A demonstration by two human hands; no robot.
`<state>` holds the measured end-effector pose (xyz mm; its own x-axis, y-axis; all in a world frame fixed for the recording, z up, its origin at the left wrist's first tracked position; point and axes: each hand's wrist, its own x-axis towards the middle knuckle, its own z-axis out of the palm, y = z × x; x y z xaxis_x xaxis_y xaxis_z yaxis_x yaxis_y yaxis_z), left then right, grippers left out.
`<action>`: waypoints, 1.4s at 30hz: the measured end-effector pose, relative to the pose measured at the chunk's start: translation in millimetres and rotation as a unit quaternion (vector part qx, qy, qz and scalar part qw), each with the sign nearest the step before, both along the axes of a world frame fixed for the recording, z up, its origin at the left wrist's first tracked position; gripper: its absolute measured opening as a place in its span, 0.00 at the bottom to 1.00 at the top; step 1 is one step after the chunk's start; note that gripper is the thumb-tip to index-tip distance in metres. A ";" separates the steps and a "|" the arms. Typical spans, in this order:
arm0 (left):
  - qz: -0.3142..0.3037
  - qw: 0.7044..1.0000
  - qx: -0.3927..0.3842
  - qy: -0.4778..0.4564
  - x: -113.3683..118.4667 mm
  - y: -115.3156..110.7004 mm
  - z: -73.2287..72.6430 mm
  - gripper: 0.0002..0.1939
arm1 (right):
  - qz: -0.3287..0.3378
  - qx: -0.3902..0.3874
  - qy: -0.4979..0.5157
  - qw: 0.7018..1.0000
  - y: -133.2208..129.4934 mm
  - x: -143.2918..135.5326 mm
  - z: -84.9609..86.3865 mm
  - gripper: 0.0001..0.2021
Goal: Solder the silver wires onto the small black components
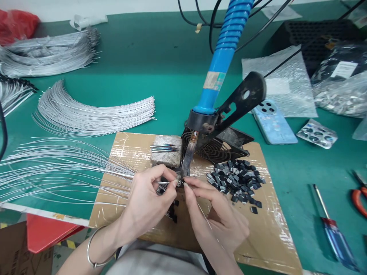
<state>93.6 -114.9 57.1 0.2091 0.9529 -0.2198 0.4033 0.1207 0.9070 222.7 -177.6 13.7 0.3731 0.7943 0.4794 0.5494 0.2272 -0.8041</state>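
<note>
My left hand (150,194) is closed in a pinch on a thin white wire (163,182), just left of the soldering iron's tip. Opposite it, my right hand (215,214) pinches a thin silvery solder wire (204,217), which trails back across the palm. Between the hands, the fingertips hide most of the small joint. A blue-handled soldering iron (219,65) is clamped in a black stand (243,95), its tip (187,158) pointing down at my fingers. Wires with black connectors (172,212) lie under my left hand.
A heap of small black connectors (236,179) is on the cardboard (266,225). Behind the iron sits a black fan (215,149). White wire bundles (97,114) lie leftward. A phone (273,122), a screwdriver (335,233) and orange-handled pliers (361,196) are on the right.
</note>
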 end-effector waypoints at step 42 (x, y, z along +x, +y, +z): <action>0.001 0.999 -0.029 0.027 -38.4 -15.7 -10.3 0.06 | -0.218 -0.093 0.233 0.943 -27.6 78.3 -28.8 0.17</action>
<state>55.1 -130.6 46.8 0.1938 0.9386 -0.2855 0.4508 0.1733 0.8757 301.0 -205.1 -15.0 0.8202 0.5698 0.0500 0.1344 -0.1069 -0.9851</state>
